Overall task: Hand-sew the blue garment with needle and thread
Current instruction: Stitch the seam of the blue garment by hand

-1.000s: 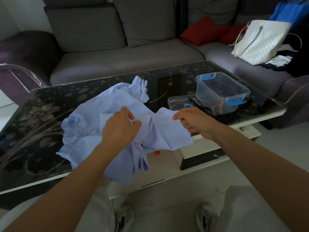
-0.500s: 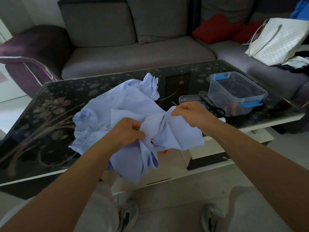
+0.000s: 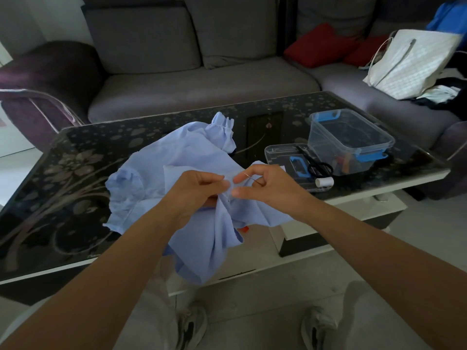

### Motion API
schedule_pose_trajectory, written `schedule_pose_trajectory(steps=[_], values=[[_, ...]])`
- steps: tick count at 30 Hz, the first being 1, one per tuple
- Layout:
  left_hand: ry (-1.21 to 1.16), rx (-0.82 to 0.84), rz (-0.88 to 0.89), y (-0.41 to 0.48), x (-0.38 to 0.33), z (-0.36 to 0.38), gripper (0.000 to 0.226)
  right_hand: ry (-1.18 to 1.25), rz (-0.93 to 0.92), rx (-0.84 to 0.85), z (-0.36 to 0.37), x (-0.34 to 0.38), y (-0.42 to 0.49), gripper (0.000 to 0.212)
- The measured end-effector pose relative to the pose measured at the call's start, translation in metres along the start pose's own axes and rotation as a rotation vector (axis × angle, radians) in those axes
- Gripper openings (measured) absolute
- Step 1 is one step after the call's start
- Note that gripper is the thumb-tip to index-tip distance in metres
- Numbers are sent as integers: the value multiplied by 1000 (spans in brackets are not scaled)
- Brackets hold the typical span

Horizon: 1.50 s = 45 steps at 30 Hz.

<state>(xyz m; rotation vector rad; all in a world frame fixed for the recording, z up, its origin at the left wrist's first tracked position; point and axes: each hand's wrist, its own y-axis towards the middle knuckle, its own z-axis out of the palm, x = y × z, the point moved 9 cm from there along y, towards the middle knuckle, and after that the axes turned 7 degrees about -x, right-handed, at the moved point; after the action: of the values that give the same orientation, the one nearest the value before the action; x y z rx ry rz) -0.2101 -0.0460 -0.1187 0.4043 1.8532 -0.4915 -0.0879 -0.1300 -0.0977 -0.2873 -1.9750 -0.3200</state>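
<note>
The light blue garment [image 3: 182,160] lies crumpled on the dark glass table [image 3: 63,188], with part of it hanging over the front edge. My left hand [image 3: 194,190] pinches a fold of the cloth near the middle. My right hand [image 3: 265,185] is just to its right, fingertips almost touching the left ones. A thin needle [image 3: 250,176] shows between its thumb and forefinger, pointing at the pinched fold. The thread is too fine to make out.
A clear plastic box with blue clips [image 3: 348,140] stands at the table's right. In front of it lies its flat lid [image 3: 285,157] with black scissors [image 3: 316,165] and a white spool [image 3: 324,182]. A grey sofa with red cushions and a white bag [image 3: 409,61] is behind.
My right hand has moved left and closer to the left hand, with the needle now at the pinched fold. The left hand lifted the fold a little.
</note>
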Motion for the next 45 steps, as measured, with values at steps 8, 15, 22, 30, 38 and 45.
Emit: schedule_pose_trajectory(steps=[8,15,22,30,38,45], values=[[8,93,-30,0,2,6,7,-149,-69,-55,6,-13,13,9],[47,37,-92,11,16,2,18,-61,51,71,1,-11,-1,13],[-156,36,-244,18,31,3,41,5,209,294,2,-30,-19,14],[-223,22,-225,21,27,3,31,-197,346,313,-21,-59,-22,20],[-265,-23,-179,25,27,1,43,-499,485,419,-32,-83,-31,20],[-196,-52,-156,24,25,-5,39,-356,401,424,-28,-69,-21,23]])
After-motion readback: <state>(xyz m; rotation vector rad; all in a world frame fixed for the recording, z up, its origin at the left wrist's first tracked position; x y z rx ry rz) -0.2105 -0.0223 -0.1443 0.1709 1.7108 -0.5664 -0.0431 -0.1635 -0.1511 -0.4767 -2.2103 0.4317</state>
